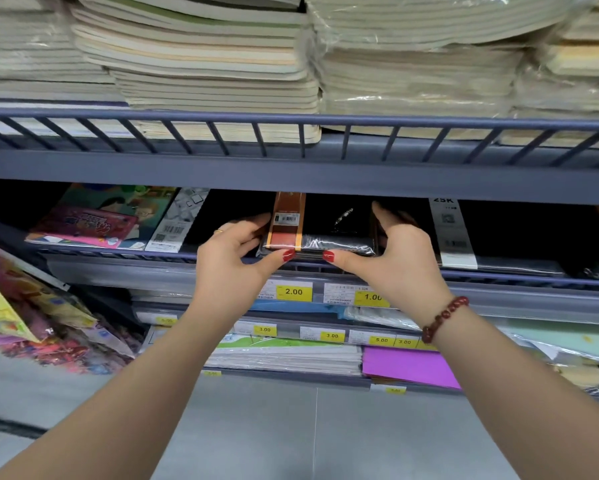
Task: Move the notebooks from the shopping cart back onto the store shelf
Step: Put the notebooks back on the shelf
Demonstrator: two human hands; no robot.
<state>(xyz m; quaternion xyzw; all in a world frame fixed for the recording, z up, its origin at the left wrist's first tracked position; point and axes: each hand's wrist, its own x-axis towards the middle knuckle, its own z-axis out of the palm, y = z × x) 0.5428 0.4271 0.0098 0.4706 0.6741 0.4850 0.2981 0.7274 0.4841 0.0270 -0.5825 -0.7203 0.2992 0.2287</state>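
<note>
The stack of black plastic-wrapped notebooks point(320, 239), one with a brown-and-orange band, sits at the front edge of the middle store shelf point(118, 268), squeezed between my two hands. My left hand point(235, 261) clamps its left end, thumb pressing the front; my right hand point(391, 258) clamps the right end the same way. I judge this batch nearly placed: it only needs pushing back and squaring up behind the shelf rail. Beside it lie colourful children's books point(94, 220) and another black pack point(499, 237). The shopping cart is out of sight, so I cannot tell how many notebooks remain.
</note>
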